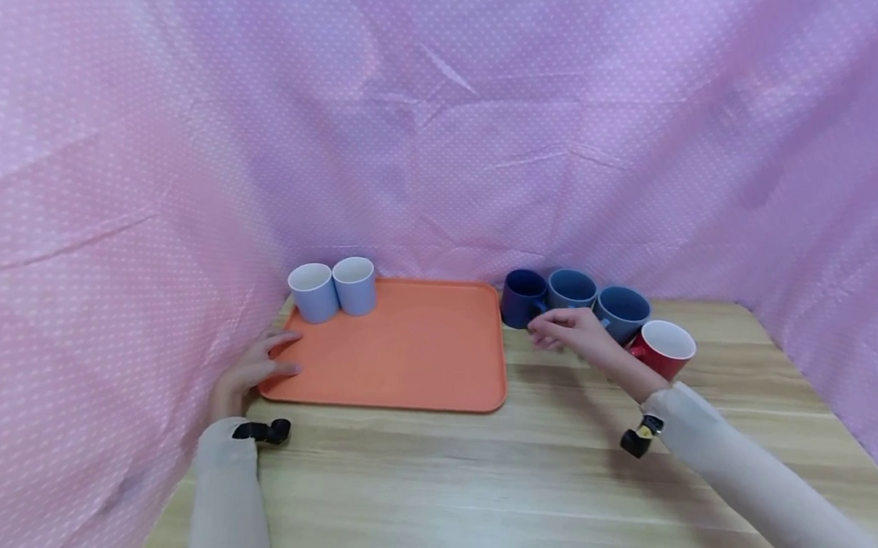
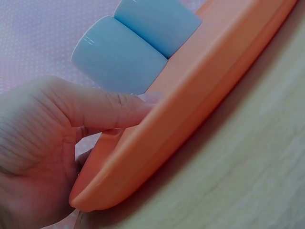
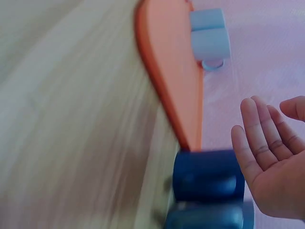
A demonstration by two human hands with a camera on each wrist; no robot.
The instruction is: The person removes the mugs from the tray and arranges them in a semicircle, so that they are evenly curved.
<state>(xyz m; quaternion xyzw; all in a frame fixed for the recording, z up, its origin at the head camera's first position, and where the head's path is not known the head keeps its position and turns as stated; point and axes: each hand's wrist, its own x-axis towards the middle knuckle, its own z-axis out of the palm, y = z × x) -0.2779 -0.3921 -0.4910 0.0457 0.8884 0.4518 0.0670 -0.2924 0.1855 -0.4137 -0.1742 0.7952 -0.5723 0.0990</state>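
Observation:
At the left edge of the orange tray, my left hand grips the rim, its thumb reaching over onto the tray. Part of its other fingers is hidden in the left wrist view. Two light blue mugs with white insides stand side by side at the tray's back left corner. My right hand is in the air in front of a dark blue mug, holding nothing. Its fingers are extended and slightly bent in the right wrist view, apart from the mugs.
Right of the tray, two grey-blue mugs and a red mug with a white inside continue the row. Beneath is a wooden table. Pink dotted cloth hangs behind and at the sides.

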